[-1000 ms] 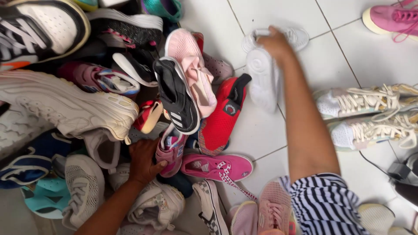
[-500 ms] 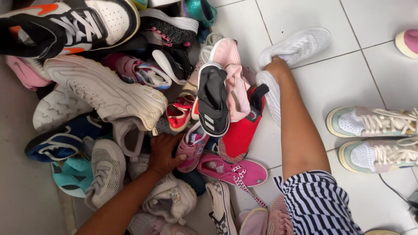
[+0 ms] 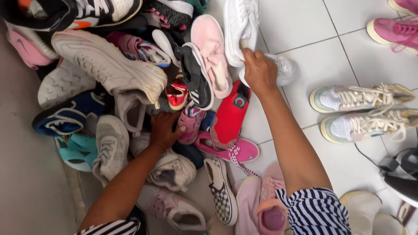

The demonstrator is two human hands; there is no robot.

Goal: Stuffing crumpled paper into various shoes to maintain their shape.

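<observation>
Gripping a white sneaker (image 3: 240, 30) near its heel, the right hand (image 3: 260, 72) had its fingers clenched around the shoe's lower edge, so the shoe stood upward from the fist toward the top of the view. A second white sneaker (image 3: 285, 69) lay on the floor just beside the knuckles, partly hidden by the hand. The held shoe sat at the right edge of the heap, over pale square floor tiles (image 3: 305, 30) with thin dark joints.

The left hand (image 3: 164, 130) lay flat in the middle of the pile, fingers spread and released, fingertips touching a small pink shoe (image 3: 190, 126). Between the two hands lay a red shoe (image 3: 230, 113), with a bright pink laced sneaker (image 3: 237, 150) below it. A black sandal with white stripes (image 3: 195, 80) and a pale pink shoe (image 3: 211, 52) leaned against each other just left of the held sneaker. A large cream sneaker (image 3: 109, 65) topped the heap's left side, and a checkered slip-on (image 3: 223, 198) lay near the forearms.

Well apart on the tiles to the right stood a pair of cream high-tops with green soles (image 3: 361, 111). Grey floor (image 3: 26, 187) bordered the pile on the left.
</observation>
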